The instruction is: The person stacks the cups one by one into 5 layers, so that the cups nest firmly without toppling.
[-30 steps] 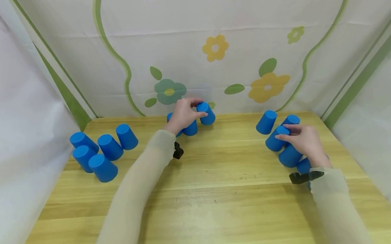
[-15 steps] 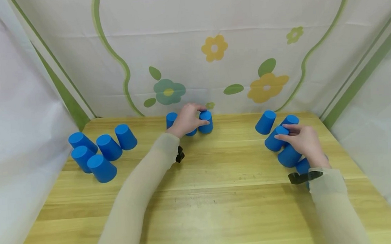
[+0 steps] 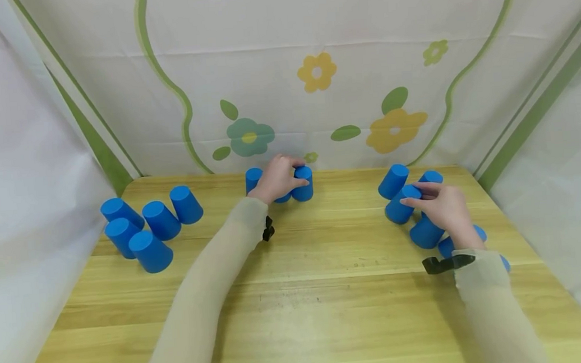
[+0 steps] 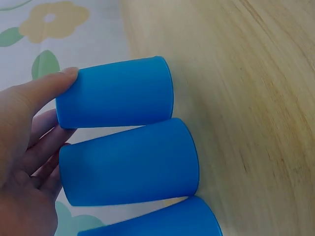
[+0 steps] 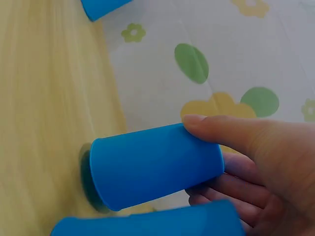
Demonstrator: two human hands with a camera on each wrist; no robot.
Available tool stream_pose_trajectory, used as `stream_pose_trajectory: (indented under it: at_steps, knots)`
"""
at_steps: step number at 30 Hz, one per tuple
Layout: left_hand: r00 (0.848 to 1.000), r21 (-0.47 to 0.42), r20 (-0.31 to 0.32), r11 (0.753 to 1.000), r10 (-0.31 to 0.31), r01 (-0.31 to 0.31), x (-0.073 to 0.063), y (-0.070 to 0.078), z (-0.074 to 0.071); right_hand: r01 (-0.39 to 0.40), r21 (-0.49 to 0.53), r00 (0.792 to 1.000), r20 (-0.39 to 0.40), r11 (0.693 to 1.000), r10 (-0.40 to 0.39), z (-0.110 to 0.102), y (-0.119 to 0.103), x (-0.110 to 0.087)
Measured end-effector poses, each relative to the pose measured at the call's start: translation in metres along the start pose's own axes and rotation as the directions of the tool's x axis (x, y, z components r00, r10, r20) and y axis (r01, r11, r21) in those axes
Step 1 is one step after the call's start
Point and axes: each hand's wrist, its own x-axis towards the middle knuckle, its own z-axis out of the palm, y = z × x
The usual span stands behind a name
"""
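Note:
At the table's back, my left hand pinches an upside-down blue cup near its base, thumb on one side and fingers on the other. That cup touches a second cup in the left wrist view, and a third cup lies beyond in the same row. On the right, my right hand grips another inverted blue cup between thumb and fingers. A dark shadow shows under its rim, which seems slightly raised off the table. Several more blue cups stand behind and below this hand, partly hidden by it.
Several upside-down blue cups stand grouped on the left of the wooden table. One cup stands at the back right. A white patterned cloth hangs behind the table and along both sides.
My left hand has lowered its cup to the table beside the row. My right hand has drawn its cup a little to the left, away from the cups behind it.

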Motion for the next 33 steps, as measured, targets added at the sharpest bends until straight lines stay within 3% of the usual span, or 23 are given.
stream_pose_trajectory:
  at_steps: [6, 10, 13, 17, 20, 25, 33]
  knots:
    - [1.000, 0.009, 0.001, 1.000, -0.023, 0.023, 0.000, -0.002, 0.001, 0.061, 0.041, 0.996, -0.068, 0.997, -0.058, 0.001, -0.024, 0.000]
    - [0.999, -0.027, -0.008, 0.999, -0.047, 0.046, -0.003, -0.001, -0.001, 0.047, 0.098, 0.997, -0.066, 0.994, -0.041, 0.005, -0.041, -0.001]
    - [0.996, -0.097, -0.050, 0.993, -0.075, 0.070, -0.010, 0.000, -0.007, 0.040, 0.149, 0.997, -0.065, 0.988, -0.030, 0.008, -0.050, -0.002]
    - [0.983, -0.195, -0.158, 0.979, -0.089, 0.057, -0.025, -0.003, -0.020, 0.067, 0.196, 0.995, -0.084, 0.978, -0.052, 0.013, -0.057, 0.000]
    - [0.967, -0.269, -0.237, 0.963, -0.095, 0.029, -0.040, -0.012, -0.029, 0.088, 0.216, 0.994, -0.081, 0.972, -0.072, 0.019, -0.062, 0.004]
    - [0.931, -0.366, -0.330, 0.930, -0.156, 0.026, -0.076, -0.025, -0.045, 0.114, 0.221, 0.992, -0.075, 0.969, -0.100, 0.035, -0.068, 0.014]
    - [0.856, -0.333, -0.435, 0.933, -0.281, 0.137, -0.139, -0.051, -0.072, 0.177, 0.207, 0.984, -0.035, 0.962, -0.174, 0.069, -0.074, 0.034]
